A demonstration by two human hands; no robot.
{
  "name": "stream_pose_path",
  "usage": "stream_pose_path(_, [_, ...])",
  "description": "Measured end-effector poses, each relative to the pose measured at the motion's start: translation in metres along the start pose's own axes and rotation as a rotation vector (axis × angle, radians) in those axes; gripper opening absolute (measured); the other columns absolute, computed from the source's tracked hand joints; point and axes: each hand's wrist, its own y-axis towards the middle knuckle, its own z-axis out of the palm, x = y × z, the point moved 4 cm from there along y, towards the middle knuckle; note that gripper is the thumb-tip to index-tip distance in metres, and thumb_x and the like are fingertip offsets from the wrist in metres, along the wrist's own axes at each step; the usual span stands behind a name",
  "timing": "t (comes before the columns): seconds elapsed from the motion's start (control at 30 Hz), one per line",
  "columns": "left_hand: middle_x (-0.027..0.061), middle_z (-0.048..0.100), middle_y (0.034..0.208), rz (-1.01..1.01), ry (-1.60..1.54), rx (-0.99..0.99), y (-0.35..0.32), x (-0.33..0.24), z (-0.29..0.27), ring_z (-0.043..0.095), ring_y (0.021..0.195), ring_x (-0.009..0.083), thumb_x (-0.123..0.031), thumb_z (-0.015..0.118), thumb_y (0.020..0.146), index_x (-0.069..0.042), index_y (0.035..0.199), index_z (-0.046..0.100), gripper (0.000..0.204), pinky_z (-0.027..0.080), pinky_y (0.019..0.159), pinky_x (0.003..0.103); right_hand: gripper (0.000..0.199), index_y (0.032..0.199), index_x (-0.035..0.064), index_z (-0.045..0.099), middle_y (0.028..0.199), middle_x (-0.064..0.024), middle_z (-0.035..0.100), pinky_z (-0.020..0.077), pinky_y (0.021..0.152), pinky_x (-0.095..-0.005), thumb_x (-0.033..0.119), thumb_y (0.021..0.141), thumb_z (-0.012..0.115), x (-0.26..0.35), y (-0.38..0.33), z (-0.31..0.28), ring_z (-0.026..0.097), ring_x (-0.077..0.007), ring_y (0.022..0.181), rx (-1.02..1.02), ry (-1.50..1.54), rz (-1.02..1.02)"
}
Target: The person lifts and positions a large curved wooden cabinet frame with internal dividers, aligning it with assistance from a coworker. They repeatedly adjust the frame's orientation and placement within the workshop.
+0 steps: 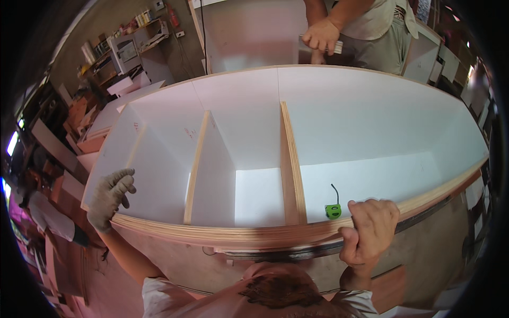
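your right hand clasps the cabinet carcass by its near edge | gloved left hand at left corner, can't tell grip | long axis left-to-right between your hands

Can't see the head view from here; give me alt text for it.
A bare right hand grips the near plywood edge of a white, open-topped cabinet, while a gloved left hand is at its near left corner. Two dividers split the cabinet, and a green tape measure sits in the right compartment. Another person stands beyond it.
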Motion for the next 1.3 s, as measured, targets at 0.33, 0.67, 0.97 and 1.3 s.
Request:
stream_pose_path(0.33, [0.0041, 0.066, 0.077, -0.055, -0.005, -0.069, 0.006, 0.013, -0.003, 0.055, 0.050, 0.0095, -0.041, 0.070, 0.098, 0.007, 0.128, 0.066, 0.057, 0.039, 0.046, 0.024, 0.053, 0.112, 0.0102, 0.070, 0.088, -0.0040, 0.063, 0.0364, 0.090, -0.0473, 0.053, 0.109, 0.038, -0.006, -0.015, 0.020, 0.057, -0.0240, 0.083, -0.082, -0.084, 0.020])
stream_pose_path(0.67, [0.0054, 0.065, 0.081, -0.042, -0.101, -0.099, 0.003, 0.013, -0.003, 0.054, 0.059, 0.0096, -0.041, 0.072, 0.096, 0.011, 0.132, 0.061, 0.064, 0.044, 0.052, 0.024, 0.047, 0.122, 0.0060, 0.060, 0.096, -0.0082, 0.058, 0.0362, 0.093, -0.0498, 0.038, 0.109, 0.028, -0.021, -0.024, 0.014, 0.054, -0.0262, 0.089, 0.100, -0.161, -0.144])
stream_pose_path(0.97, [0.0072, 0.066, 0.082, 0.025, -0.068, -0.152, 0.001, 0.011, -0.009, 0.056, 0.060, 0.0120, -0.045, 0.073, 0.093, 0.011, 0.132, 0.062, 0.069, 0.045, 0.053, 0.026, 0.053, 0.119, 0.0032, 0.066, 0.098, -0.0134, 0.068, 0.0445, 0.086, -0.0466, 0.044, 0.111, 0.033, -0.015, -0.011, 0.006, 0.065, -0.0300, 0.086, 0.136, -0.177, -0.205])
stream_pose_path(1.3, [0.0072, 0.068, 0.083, -0.040, -0.023, -0.108, 0.007, 0.013, -0.009, 0.059, 0.060, 0.0122, -0.043, 0.069, 0.095, 0.005, 0.132, 0.065, 0.061, 0.047, 0.053, 0.025, 0.054, 0.117, 0.0036, 0.067, 0.099, -0.0117, 0.068, 0.0479, 0.078, -0.0456, 0.042, 0.112, 0.029, -0.033, -0.016, 0.001, 0.066, -0.0299, 0.085, 0.189, -0.215, -0.470])
